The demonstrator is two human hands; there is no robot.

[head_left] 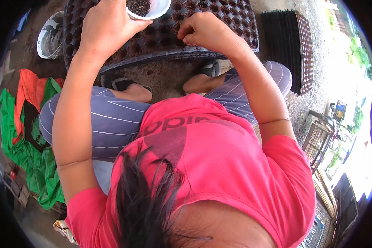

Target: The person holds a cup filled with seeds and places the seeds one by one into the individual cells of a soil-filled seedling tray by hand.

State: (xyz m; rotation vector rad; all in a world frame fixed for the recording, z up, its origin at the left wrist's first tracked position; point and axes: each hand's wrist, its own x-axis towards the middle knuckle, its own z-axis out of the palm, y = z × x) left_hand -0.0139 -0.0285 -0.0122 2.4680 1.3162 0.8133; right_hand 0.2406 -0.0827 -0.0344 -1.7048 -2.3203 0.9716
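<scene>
My left hand (105,29) grips a white cup (161,11) by its side, at the top of the view. Small dark grains that look like seeds (139,6) lie in the cup. Below it is a black seedling tray (124,56) with many round cells, several of them holding brown soil. My right hand (208,33) hovers low over the tray's right half, fingers curled in and thumb pressed to the fingertips. Whatever sits in that pinch is too small or hidden to make out.
Stacked black seedling trays (283,49) stand to the right. A dirty white basin (51,37) is at the left, above a green and orange tarp or sack (33,161). My sandaled feet (130,87) are under the tray's near edge. A bicycle or cart (322,128) stands farther right.
</scene>
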